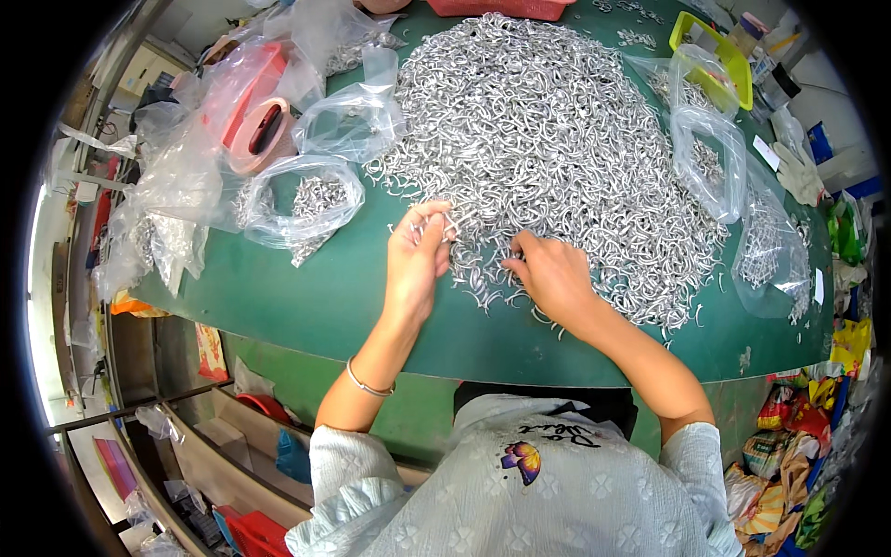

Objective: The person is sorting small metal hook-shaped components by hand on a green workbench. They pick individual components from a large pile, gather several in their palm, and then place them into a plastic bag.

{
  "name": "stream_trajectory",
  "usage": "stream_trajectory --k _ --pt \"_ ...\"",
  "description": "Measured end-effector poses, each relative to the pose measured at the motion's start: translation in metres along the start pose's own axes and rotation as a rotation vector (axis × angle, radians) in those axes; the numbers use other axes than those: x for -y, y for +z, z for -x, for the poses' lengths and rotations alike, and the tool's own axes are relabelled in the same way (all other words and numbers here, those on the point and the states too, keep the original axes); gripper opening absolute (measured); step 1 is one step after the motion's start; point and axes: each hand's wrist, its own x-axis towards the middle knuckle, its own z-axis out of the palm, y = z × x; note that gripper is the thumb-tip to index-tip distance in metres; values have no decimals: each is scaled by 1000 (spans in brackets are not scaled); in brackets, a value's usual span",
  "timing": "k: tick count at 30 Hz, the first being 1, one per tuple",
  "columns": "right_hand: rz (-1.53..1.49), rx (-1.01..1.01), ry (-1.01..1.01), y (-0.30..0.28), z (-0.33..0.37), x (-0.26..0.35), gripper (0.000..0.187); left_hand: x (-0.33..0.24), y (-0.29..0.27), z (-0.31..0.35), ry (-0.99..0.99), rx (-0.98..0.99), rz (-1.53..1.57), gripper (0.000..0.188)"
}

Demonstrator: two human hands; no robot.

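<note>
A broad heap of small curved silver metal pieces (pixel 538 121) covers the middle of the green table (pixel 278 292). At the heap's near left edge, my left hand (pixel 422 246) is raised with fingers curled, pinching one or more of the curved metal pieces (pixel 453 226). My right hand (pixel 555 274) rests at the near edge of the heap, thumb and fingers bent in among the pieces. Whatever its fingertips hold is hidden by the hand. A few loose pieces (pixel 483 288) lie on the table between the two hands.
Left of the heap stand open clear bags (pixel 306 200) partly filled with pieces, and a pink basket (pixel 251 102). More clear bags (pixel 710 167) line the right side, below a yellow-green basket (pixel 715 56). A red tray (pixel 501 7) sits at the far edge. A glove (pixel 798 174) lies at right.
</note>
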Motion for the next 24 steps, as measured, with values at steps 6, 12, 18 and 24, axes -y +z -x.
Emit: stream_trajectory --k 6,12,18,24 --pt "-7 48 35 -8 1 0 22 10 3 18 36 130 -58 34" --pt "8 -14 -79 2 4 -5 19 9 0 21 -210 155 292 46" --pt "-118 21 -31 -13 2 1 15 17 -13 27 -272 334 443 23" --pt "-14 -39 -15 -8 4 -2 10 19 -8 32 -311 211 302 23"
